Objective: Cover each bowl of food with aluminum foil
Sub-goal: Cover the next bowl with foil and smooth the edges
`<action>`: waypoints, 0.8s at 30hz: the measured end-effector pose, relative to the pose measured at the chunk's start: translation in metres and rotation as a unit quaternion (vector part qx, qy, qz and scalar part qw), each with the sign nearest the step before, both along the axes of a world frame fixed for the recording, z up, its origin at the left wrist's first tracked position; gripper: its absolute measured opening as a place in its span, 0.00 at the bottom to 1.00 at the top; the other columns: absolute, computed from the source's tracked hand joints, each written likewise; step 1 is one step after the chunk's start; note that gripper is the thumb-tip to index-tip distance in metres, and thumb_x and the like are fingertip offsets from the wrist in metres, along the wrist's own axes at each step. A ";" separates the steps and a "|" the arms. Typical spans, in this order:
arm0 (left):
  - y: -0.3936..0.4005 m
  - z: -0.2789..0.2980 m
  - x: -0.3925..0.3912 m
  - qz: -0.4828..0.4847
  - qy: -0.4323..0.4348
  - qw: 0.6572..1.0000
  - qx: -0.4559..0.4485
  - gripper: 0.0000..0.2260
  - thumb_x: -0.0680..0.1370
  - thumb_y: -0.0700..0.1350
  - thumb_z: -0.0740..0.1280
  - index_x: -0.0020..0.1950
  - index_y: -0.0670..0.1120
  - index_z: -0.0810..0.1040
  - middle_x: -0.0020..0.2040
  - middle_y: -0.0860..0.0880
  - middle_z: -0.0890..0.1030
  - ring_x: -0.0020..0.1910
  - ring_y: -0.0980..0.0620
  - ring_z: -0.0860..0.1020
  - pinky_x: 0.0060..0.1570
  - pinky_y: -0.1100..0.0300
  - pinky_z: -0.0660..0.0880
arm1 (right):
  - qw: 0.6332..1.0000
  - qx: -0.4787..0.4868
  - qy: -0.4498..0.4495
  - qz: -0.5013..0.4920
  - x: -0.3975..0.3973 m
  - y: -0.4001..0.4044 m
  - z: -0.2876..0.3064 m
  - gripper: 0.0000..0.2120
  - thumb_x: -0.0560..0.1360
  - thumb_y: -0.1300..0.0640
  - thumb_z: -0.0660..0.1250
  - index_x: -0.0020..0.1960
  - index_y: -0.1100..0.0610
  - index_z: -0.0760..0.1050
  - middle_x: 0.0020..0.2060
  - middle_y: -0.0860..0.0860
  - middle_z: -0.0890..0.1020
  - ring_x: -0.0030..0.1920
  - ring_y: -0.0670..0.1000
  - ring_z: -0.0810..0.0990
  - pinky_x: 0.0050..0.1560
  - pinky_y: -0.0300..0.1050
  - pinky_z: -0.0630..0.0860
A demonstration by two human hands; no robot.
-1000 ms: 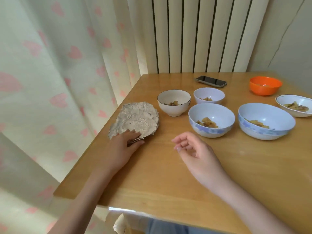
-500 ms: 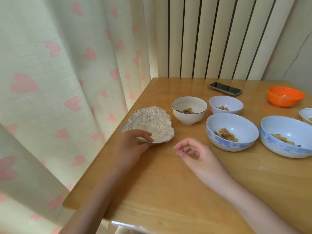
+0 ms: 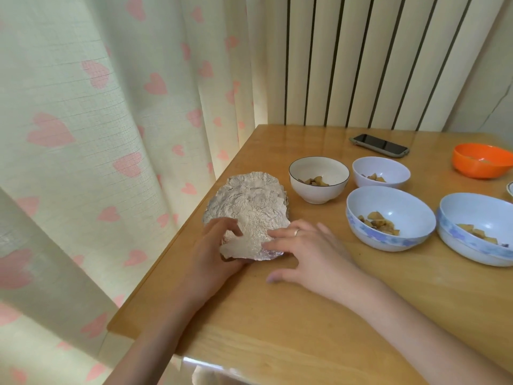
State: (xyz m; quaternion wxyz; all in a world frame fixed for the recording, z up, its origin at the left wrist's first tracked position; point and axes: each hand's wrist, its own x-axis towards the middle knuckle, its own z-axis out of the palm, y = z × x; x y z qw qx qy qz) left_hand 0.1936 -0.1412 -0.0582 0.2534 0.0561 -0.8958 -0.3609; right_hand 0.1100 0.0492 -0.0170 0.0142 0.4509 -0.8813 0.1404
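A crinkled aluminum foil stack [image 3: 249, 209] lies near the table's left edge. My left hand [image 3: 213, 251] grips its near left corner, thumb on top. My right hand [image 3: 302, 251] rests with straight fingers on the foil's near right edge. Open bowls holding brown food chunks stand to the right: a white bowl with a dark rim [image 3: 318, 179], a small white bowl [image 3: 381, 173], a blue-patterned bowl [image 3: 390, 218] and a larger blue-patterned bowl [image 3: 477, 227].
An orange bowl [image 3: 483, 160] and a dark phone [image 3: 379, 145] sit at the back of the wooden table [image 3: 305, 315]. A heart-print curtain [image 3: 111, 134] hangs close along the table's left edge. Another dish's rim [image 3: 510, 188] shows at the right border.
My right hand moved left from the bare table onto the foil's near edge, fingers now straightened. My left hand shifted to grip the foil's near corner. The camera view swung left.
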 end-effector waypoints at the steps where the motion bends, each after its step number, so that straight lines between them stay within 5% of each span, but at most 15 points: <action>1: -0.001 -0.002 0.000 0.012 0.005 1.000 0.007 0.20 0.65 0.40 0.77 0.48 0.58 0.73 0.57 0.61 0.74 0.53 0.61 0.74 0.52 0.65 0.72 | 1.000 -0.021 0.018 0.007 0.000 0.000 -0.002 0.18 0.73 0.39 0.65 0.63 0.39 0.75 0.67 0.36 0.70 0.67 0.44 0.63 0.57 0.44 0.56; 3: -0.001 -0.003 -0.002 0.033 0.001 0.999 0.032 0.24 0.67 0.38 0.76 0.52 0.59 0.71 0.58 0.60 0.72 0.53 0.58 0.75 0.52 0.58 0.76 | 0.994 -0.102 0.041 0.014 -0.003 0.003 -0.007 0.10 0.75 0.46 0.67 0.55 0.41 0.81 0.59 0.39 0.78 0.60 0.47 0.71 0.52 0.45 0.62; 6: 0.000 -0.002 -0.005 0.052 -0.006 0.996 0.071 0.28 0.69 0.39 0.77 0.57 0.61 0.67 0.61 0.55 0.72 0.56 0.67 0.73 0.53 0.62 0.76 | 0.974 -0.220 0.054 -0.001 -0.008 0.009 -0.010 0.05 0.73 0.55 0.71 0.47 0.49 0.84 0.47 0.42 0.84 0.50 0.50 0.78 0.46 0.51 0.75; 8: 0.000 0.000 -0.007 0.051 -0.007 0.995 0.088 0.27 0.71 0.37 0.75 0.61 0.57 0.67 0.61 0.54 0.72 0.54 0.72 0.72 0.55 0.59 0.76 | 0.956 -0.287 0.044 -0.035 -0.010 0.013 -0.009 0.04 0.74 0.58 0.70 0.47 0.52 0.82 0.45 0.44 0.84 0.50 0.48 0.78 0.46 0.49 0.77; 11: -0.001 0.002 -0.010 0.035 -0.016 0.995 0.090 0.24 0.73 0.37 0.73 0.61 0.56 0.68 0.57 0.61 0.75 0.51 0.64 0.76 0.54 0.54 0.77 | 0.923 -0.380 0.006 -0.063 -0.011 0.019 -0.002 0.05 0.76 0.61 0.67 0.49 0.54 0.80 0.45 0.44 0.83 0.49 0.44 0.79 0.49 0.41 0.74; 14: 0.003 0.005 -0.012 0.022 -0.045 0.995 0.082 0.24 0.73 0.43 0.71 0.63 0.61 0.66 0.60 0.57 0.77 0.60 0.60 0.76 0.58 0.53 0.76 | 0.843 -0.518 -0.109 -0.097 -0.008 0.024 0.014 0.05 0.78 0.62 0.64 0.47 0.53 0.76 0.40 0.44 0.82 0.44 0.41 0.80 0.46 0.33 0.74; 17: 0.011 0.014 -0.008 0.001 -0.078 0.993 0.093 0.26 0.67 0.50 0.64 0.64 0.66 0.65 0.64 0.61 0.75 0.67 0.60 0.71 0.62 0.54 0.72 | 0.758 -0.596 -0.226 -0.140 -0.008 0.033 0.030 0.06 0.79 0.58 0.64 0.44 0.51 0.77 0.36 0.46 0.82 0.40 0.45 0.79 0.44 0.44 0.76; 19: 0.014 0.022 -0.008 -0.033 -0.041 0.978 0.200 0.27 0.65 0.51 0.64 0.65 0.61 0.70 0.63 0.64 0.77 0.67 0.59 0.72 0.64 0.54 0.69 | 0.723 -0.595 -0.311 -0.163 -0.008 0.040 0.033 0.06 0.78 0.57 0.63 0.45 0.51 0.78 0.35 0.47 0.83 0.39 0.48 0.79 0.42 0.47 0.79; 21: 0.025 0.035 -0.011 -0.095 -0.020 0.929 0.356 0.25 0.67 0.50 0.64 0.64 0.53 0.74 0.57 0.57 0.83 0.63 0.57 0.77 0.65 0.57 0.69 | 0.691 -0.588 -0.382 -0.175 -0.008 0.048 0.034 0.05 0.79 0.58 0.63 0.47 0.54 0.77 0.37 0.48 0.83 0.38 0.47 0.80 0.38 0.43 0.80; 24: 0.052 0.056 -0.017 -0.132 -0.041 0.879 0.457 0.20 0.69 0.53 0.65 0.60 0.49 0.77 0.47 0.52 0.85 0.50 0.55 0.82 0.51 0.65 0.76 | 0.666 -0.579 -0.442 -0.163 -0.007 0.062 0.033 0.06 0.79 0.58 0.62 0.49 0.57 0.77 0.38 0.51 0.82 0.37 0.48 0.78 0.37 0.43 0.79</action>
